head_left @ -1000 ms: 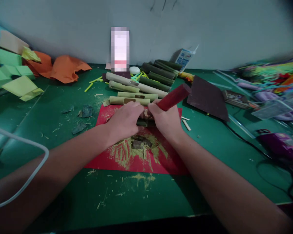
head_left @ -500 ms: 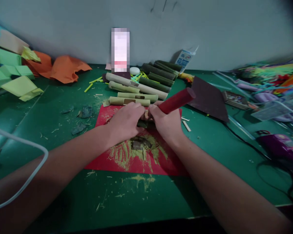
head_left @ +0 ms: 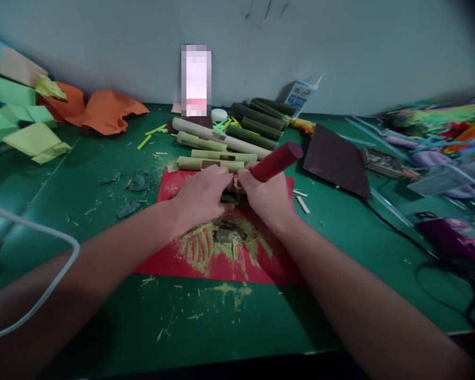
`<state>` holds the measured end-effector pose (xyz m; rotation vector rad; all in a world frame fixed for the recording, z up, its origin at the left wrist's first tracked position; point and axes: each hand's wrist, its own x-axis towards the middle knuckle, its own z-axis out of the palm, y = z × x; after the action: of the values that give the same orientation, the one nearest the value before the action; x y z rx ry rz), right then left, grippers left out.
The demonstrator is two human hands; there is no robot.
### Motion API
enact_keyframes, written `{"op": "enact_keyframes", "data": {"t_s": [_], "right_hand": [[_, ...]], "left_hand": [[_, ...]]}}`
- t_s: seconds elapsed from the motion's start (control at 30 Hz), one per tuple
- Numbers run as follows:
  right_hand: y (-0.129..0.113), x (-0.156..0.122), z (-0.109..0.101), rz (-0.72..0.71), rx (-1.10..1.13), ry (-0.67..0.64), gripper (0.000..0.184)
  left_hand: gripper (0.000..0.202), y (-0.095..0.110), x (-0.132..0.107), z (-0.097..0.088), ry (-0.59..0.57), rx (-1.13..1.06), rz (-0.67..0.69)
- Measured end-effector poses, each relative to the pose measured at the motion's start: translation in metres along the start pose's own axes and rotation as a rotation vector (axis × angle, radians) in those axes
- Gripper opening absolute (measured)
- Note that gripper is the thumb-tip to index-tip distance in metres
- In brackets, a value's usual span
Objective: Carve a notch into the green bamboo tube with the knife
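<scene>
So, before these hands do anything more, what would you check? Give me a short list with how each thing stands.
1. Tool gripped: ok. The right hand is wrapped around the red handle.
2. Work held: ok. The left hand holds the green piece.
3. Sheet under the work: ok. The red sheet lies beneath the hands.
4. Sheet brushed clean: not ok. Pale dust and dark chips lie on it.
5. Tool's working end clear of the left fingers: cannot tell. The hands hide it.
</scene>
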<state>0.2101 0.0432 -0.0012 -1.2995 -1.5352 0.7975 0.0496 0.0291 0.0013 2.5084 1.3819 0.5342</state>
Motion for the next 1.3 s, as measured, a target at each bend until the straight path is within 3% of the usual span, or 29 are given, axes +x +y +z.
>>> {"op": "enact_keyframes", "data": {"t_s": [0.27, 0.43, 0.6, 1.1, 1.23, 1.3], "right_hand": [[0.007, 0.007, 0.007, -0.037, -0.060, 0.025, 0.028], [0.002, 0.002, 0.002, 0.023, -0.012, -0.015, 0.028], [0.003, 0.003, 0.000, -0.046, 0.035, 0.113, 0.028], [0.008, 0.007, 0.006, -0.046, 0.011, 0.057, 0.022], [0.001, 0.002, 0.002, 0.002, 0.038, -0.033, 0.023], [0.002, 0.003, -0.005, -0.014, 0.079, 0.053, 0.022]], "left_hand": [[0.012, -0.009, 0.005, -0.001, 0.004, -0.128, -0.017], [0.013, -0.012, 0.009, -0.002, -0.001, -0.195, -0.057], [0.017, -0.014, 0.009, 0.000, 0.026, -0.138, -0.074], [0.014, -0.014, 0.007, 0.000, 0.011, -0.158, -0.044], [0.013, -0.015, 0.007, 0.000, -0.005, -0.201, -0.044], [0.014, -0.013, 0.006, 0.000, 0.020, -0.169, -0.050]]}}
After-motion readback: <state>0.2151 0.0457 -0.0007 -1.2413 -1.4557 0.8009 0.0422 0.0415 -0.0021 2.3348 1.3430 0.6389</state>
